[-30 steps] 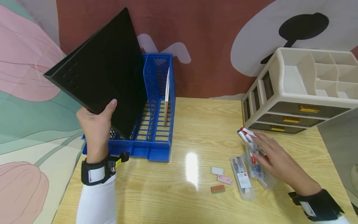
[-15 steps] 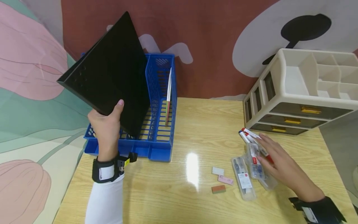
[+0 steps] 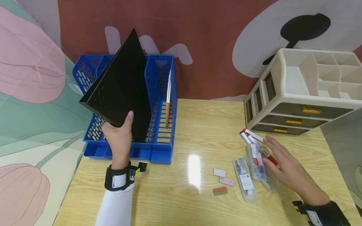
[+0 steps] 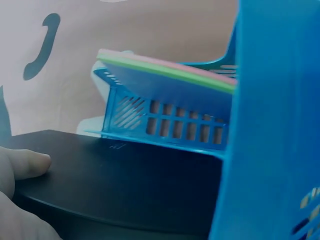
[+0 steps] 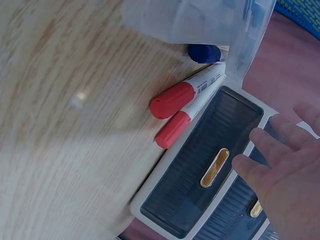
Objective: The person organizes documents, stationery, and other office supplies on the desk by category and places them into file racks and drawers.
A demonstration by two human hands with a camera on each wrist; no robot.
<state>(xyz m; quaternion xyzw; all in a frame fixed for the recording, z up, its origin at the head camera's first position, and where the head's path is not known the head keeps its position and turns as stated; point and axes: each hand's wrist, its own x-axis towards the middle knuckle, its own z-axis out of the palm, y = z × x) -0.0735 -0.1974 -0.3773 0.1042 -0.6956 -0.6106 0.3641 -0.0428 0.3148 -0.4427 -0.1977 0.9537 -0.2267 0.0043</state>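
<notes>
My left hand (image 3: pixel 120 138) grips a black folder (image 3: pixel 124 91) by its lower corner, thumb on the near face and the other fingers hidden behind. Tilted to the left, the folder stands partly inside a blue file rack (image 3: pixel 160 153), its lower end down in a compartment beside a divider. In the left wrist view the black cover (image 4: pixel 125 175) runs along the rack's blue wall (image 4: pixel 270 125). My right hand (image 3: pixel 291 171), fingers extended and holding nothing, hovers beside several whiteboard markers (image 3: pixel 255 135) and a clear plastic case (image 3: pixel 256 161).
Thin notebooks (image 3: pixel 168 97) lean in the rack's right compartment. A second clear case (image 3: pixel 245 180) lies near a white eraser (image 3: pixel 219 172), a pink eraser (image 3: pixel 227 181) and an orange-green eraser (image 3: pixel 220 191). A cream drawer organizer (image 3: pixel 285 97) stands at the back right of the table (image 3: pixel 181 207).
My left hand has moved right and down, lowering the black folder further into the rack and uncovering its left compartments. The right hand has shifted slightly right, staying near the markers.
</notes>
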